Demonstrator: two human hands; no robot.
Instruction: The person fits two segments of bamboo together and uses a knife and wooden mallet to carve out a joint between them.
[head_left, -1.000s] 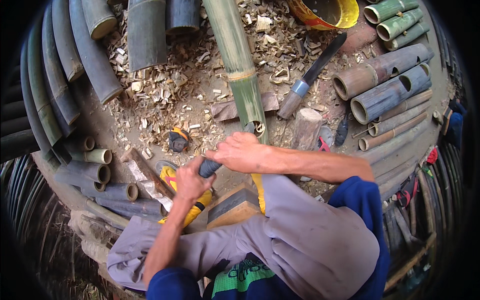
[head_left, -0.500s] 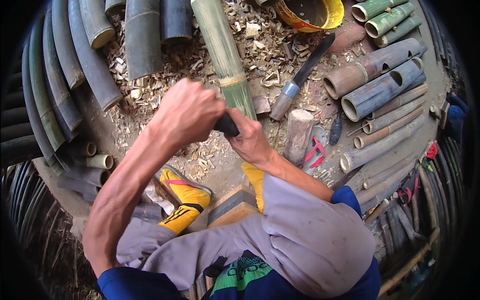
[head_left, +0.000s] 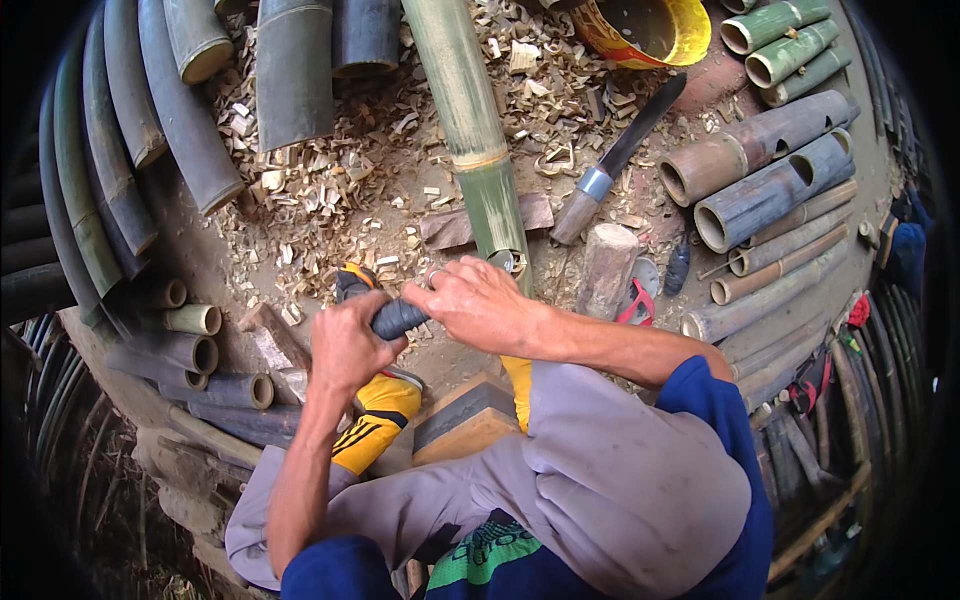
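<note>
The left hand (head_left: 345, 345) is closed around one end of a dark cylindrical tool handle (head_left: 398, 318), and the right hand (head_left: 480, 303) wraps over its other end, fingers curled; the handle lies between them, just above the person's knees. Touching the right hand's far side is the cut end of a long green bamboo pole (head_left: 470, 130), which runs away across ground littered with wood chips (head_left: 330, 190). Right of it lie a machete (head_left: 615, 165) and a wooden mallet (head_left: 608, 268).
</note>
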